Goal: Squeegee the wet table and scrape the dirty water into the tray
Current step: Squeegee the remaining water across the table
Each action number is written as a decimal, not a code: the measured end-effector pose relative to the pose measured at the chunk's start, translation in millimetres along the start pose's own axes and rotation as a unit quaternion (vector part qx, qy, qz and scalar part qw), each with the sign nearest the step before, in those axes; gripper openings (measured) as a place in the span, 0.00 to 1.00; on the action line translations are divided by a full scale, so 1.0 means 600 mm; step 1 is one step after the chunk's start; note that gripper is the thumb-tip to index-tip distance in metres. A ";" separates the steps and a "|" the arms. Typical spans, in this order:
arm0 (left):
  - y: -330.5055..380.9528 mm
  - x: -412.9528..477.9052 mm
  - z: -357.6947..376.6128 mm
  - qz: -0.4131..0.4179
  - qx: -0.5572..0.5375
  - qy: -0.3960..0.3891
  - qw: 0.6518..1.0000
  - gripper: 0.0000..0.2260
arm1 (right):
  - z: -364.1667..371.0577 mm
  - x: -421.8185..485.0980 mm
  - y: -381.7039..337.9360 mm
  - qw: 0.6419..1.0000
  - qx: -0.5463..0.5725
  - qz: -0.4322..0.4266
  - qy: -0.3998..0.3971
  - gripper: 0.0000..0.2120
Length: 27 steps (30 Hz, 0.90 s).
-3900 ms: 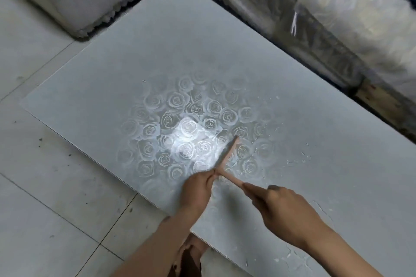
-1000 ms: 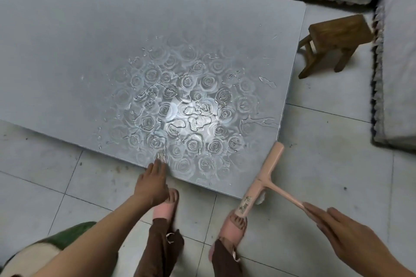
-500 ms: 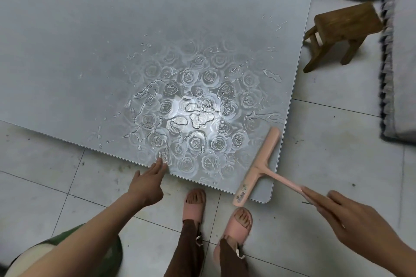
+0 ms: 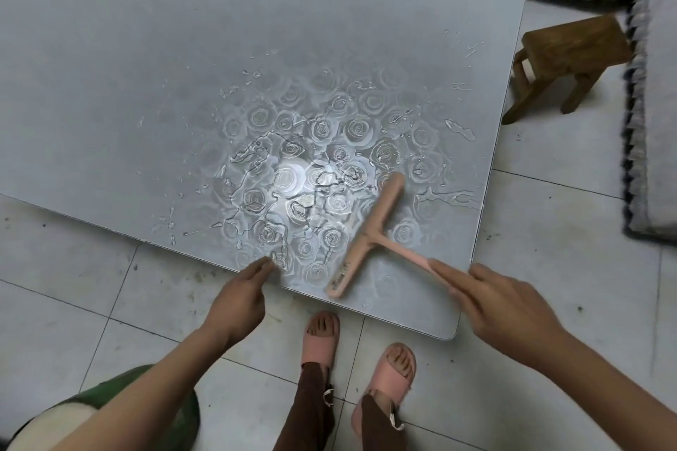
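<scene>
On glossy rose-patterned table (image 4: 146,66), pink T-shaped squeegee (image 4: 367,231), beaded water (image 4: 458,130)

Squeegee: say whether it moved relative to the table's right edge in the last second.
Yes. The pink squeegee came leftward, from beyond the table's right edge to over the wet tabletop, in the right hand.

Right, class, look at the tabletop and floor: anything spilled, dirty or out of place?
Yes. Water lies pooled and streaked over the near right part of the table, droplets scattered around. Dark dirt specks dot the floor tiles beside its near edge. The right hand holds the squeegee there.
</scene>
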State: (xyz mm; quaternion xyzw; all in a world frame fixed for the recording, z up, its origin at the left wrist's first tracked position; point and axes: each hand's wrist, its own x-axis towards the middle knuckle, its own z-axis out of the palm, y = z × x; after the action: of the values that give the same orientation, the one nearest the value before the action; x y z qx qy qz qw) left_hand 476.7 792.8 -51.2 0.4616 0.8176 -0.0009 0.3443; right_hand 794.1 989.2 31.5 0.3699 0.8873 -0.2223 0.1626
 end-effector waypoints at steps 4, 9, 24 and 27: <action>-0.029 -0.001 -0.015 -0.040 0.059 0.031 0.997 0.29 | -0.001 -0.059 0.036 0.999 -0.034 0.024 -0.017 0.25; -0.064 0.005 -0.031 -0.109 0.113 -0.006 0.988 0.29 | 0.050 0.032 -0.045 1.000 0.011 -0.010 -0.016 0.24; -0.123 0.019 -0.053 -0.084 0.125 -0.035 0.988 0.26 | 0.005 0.082 -0.057 0.997 -0.042 -0.020 -0.062 0.22; -0.129 0.019 -0.054 -0.087 0.111 -0.034 0.989 0.26 | -0.002 0.142 -0.090 0.994 -0.068 -0.062 -0.057 0.22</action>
State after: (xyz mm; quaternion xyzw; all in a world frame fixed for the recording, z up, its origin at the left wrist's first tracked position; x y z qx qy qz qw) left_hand 396.4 767.5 -57.4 0.4235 0.8372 -0.1371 0.3176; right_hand 697.1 1005.8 8.6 0.2894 0.9108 -0.1916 0.2235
